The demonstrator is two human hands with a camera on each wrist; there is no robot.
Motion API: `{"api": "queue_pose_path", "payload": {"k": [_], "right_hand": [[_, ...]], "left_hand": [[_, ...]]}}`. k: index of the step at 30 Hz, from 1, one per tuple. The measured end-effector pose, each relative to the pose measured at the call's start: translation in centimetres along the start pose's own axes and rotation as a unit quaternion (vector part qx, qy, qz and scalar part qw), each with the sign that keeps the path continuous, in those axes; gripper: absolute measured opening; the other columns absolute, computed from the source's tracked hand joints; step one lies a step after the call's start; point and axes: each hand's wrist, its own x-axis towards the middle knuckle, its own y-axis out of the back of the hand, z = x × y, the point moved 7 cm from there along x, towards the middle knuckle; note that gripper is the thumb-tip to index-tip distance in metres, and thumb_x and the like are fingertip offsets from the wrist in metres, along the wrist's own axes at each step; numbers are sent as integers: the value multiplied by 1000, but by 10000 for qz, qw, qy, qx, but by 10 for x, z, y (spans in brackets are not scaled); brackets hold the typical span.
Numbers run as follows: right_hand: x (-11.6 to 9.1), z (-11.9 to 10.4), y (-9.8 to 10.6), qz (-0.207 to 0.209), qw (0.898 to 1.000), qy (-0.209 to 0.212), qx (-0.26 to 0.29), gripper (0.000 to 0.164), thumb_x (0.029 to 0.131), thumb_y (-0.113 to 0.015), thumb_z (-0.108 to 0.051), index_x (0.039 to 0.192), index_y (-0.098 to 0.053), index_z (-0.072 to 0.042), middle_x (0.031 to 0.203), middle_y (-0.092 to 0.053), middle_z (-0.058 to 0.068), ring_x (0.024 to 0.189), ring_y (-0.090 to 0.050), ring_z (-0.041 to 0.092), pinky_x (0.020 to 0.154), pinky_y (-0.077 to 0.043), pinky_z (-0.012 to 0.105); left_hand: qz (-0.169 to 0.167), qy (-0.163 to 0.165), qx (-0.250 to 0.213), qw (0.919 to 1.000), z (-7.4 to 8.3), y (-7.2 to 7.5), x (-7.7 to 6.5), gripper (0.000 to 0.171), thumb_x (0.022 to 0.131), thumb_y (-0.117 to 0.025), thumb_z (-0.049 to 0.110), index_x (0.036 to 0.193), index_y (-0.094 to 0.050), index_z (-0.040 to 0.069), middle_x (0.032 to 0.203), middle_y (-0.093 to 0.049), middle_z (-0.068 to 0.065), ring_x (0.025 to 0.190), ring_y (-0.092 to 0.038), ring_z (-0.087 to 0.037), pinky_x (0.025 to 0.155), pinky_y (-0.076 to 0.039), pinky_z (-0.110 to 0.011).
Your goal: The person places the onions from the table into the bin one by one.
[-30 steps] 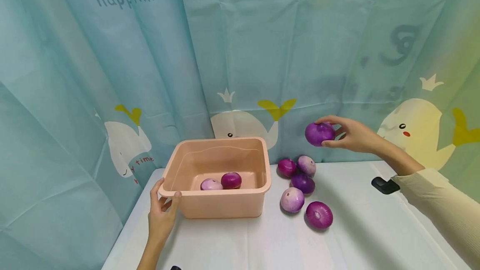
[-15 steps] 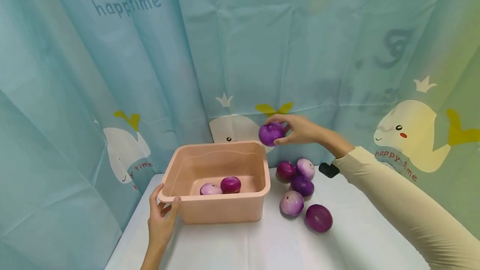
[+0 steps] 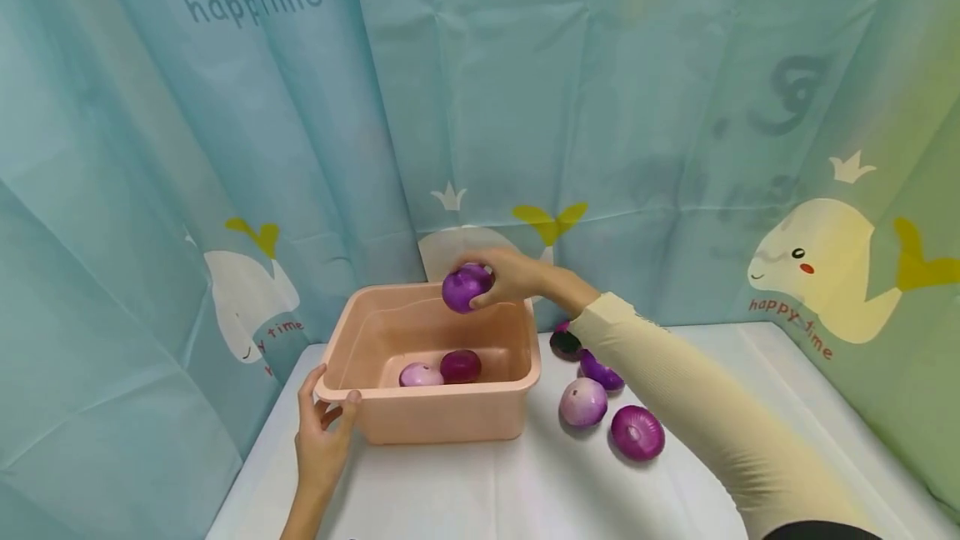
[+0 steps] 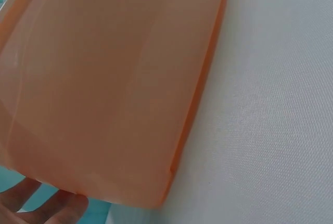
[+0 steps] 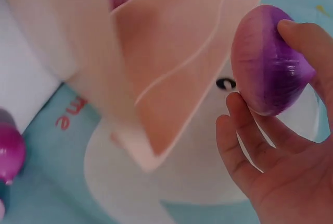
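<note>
A pink plastic tub stands on the white table, a pale onion and a darker red onion lying inside it. At its front left corner my left hand grips the rim, thumb over the front edge; the left wrist view shows fingers against the tub's outer side. Above the tub's opening, my right hand holds a purple onion between thumb and fingers. In the right wrist view this onion shows a pale side and a purple side.
Right of the tub lie more onions: a pale one, a magenta one, a dark purple one and another partly behind my right sleeve. A blue curtain with printed whales hangs behind the table.
My right hand has carried the purple onion leftward, from above the onions on the right to over the tub. The left hand keeps its grip on the rim.
</note>
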Motion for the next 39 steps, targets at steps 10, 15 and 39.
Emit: {"api": "queue_pose_path", "payload": {"k": [10, 15, 39], "right_hand": [[26, -3, -29, -350, 9988, -192, -273, 47, 85, -83, -14, 129, -65, -14, 123, -66, 4, 112, -60, 22, 97, -51, 34], [29, -3, -36, -478, 9982, -301, -221, 46, 86, -82, -14, 129, -64, -16, 122, -65, 2, 112, -59, 21, 97, -51, 33], [22, 7, -34, -432, 9982, -410, -81, 65, 88, -82, -18, 146, -54, -9, 146, -57, 14, 133, -52, 35, 111, -43, 48]], "left_hand": [[62, -60, -21, 10000, 2, 0, 0, 68, 100, -67, 19, 159, -32, 25, 158, -41, -12, 110, -51, 11, 87, -46, -7], [79, -82, -24, 9999, 2, -1, 1, 68, 100, -68, 18, 159, -33, 25, 157, -42, -12, 110, -52, 8, 86, -46, -7], [70, 41, 24, 10000, 1, -1, 0, 68, 101, -67, 22, 159, -32, 26, 158, -42, -13, 113, -58, -2, 83, -47, -6]]}}
